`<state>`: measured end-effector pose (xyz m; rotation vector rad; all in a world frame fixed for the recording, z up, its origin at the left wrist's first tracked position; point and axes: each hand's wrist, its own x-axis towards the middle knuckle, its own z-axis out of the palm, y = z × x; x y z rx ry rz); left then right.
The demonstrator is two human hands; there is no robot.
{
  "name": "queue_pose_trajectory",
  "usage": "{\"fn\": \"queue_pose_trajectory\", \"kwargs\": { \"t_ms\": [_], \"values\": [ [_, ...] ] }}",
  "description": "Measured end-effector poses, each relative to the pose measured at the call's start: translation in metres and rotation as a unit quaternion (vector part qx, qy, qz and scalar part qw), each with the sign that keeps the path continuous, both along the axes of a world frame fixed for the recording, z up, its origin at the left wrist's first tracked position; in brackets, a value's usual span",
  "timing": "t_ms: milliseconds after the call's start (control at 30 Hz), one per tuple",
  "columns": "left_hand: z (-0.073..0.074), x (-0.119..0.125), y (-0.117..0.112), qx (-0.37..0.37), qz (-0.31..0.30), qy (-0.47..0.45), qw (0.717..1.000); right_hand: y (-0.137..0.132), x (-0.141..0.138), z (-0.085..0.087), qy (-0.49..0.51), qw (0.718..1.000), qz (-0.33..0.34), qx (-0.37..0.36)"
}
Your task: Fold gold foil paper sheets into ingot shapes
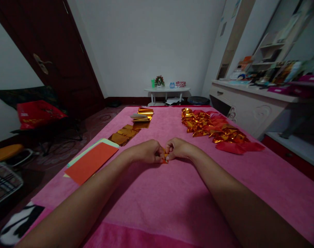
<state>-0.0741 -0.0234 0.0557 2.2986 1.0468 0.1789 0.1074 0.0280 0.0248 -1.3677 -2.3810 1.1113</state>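
Two-handed pinch, dead centre on the pink cloth (159, 203)

So both hands are working close together here. The left hand (149, 151) has its fingers curled in, with thumb and fingertips pinched on a small orange piece (165, 159). The right hand (179, 148) comes at the same piece from the other side, also in a tight pinch, knuckles bent. The piece sits low, at the cloth or just above it, can't tell which, and fingers hide most of it. My guess is something that little needs both sides pinned or it'd slip.

The layout looks sorted to me. Flat stuff is over on the left: an orange sheet (93, 162) on top of pale green sheets (112, 141), then gold foil strips (124, 135) running further back. A greyish thing (139, 116) lies on the foil back there, maybe weighing it down; too small to say what it is. Over on the right are crinkly gold pieces (195, 124) and red pieces (230, 148) bunched together, probably kept well apart so forearms don't squash them.
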Motion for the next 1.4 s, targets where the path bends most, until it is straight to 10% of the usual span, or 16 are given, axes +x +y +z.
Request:
{"fn": "queue_pose_trajectory", "kwargs": {
  "t_ms": [400,867,1167,1400],
  "values": [
    [-0.012,0.0,0.007,-0.049,0.132,0.009,0.99,-0.003,-0.001,0.004,-0.035,0.998,-0.022,0.037],
    [0.0,0.011,-0.002,0.128,0.2,0.168,0.957,-0.012,-0.003,0.016,-0.072,0.997,-0.008,0.038],
    [0.012,0.022,-0.013,0.18,0.203,0.214,0.938,-0.019,-0.01,0.025,-0.115,0.99,-0.027,0.074],
    [0.009,0.013,-0.011,0.081,0.146,0.171,0.971,-0.007,-0.001,0.012,0.014,0.999,0.006,-0.034]
  ]
}}
